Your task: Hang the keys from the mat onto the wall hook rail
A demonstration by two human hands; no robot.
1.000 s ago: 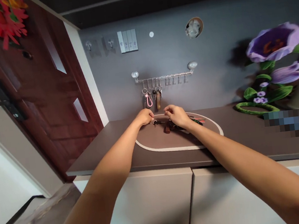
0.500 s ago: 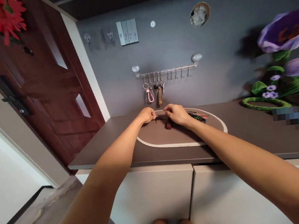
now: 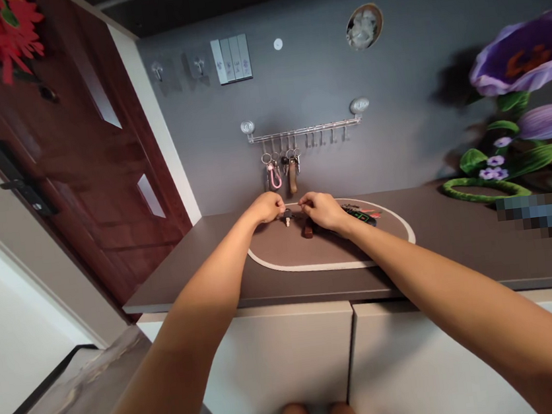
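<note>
Both hands, left hand [image 3: 267,207] and right hand [image 3: 320,210], pinch key bunch [image 3: 296,219]; stretched left-right.

Grey wall [image 3: 320,69] carries a four-gang switch plate [image 3: 232,59] and a chrome hook rail [image 3: 304,128]. Dark red-brown door [image 3: 76,163] stands at left. Brown countertop [image 3: 203,268] tops white cabinet doors [image 3: 284,365]; purple flower decal [image 3: 524,66] at right.

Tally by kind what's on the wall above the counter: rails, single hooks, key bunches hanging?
Chrome hook rail: 1
Single stick-on wall hooks: 2
Hanging key bunches: 2, one with a pink clip, one with a brown fob
Total: 5
</note>
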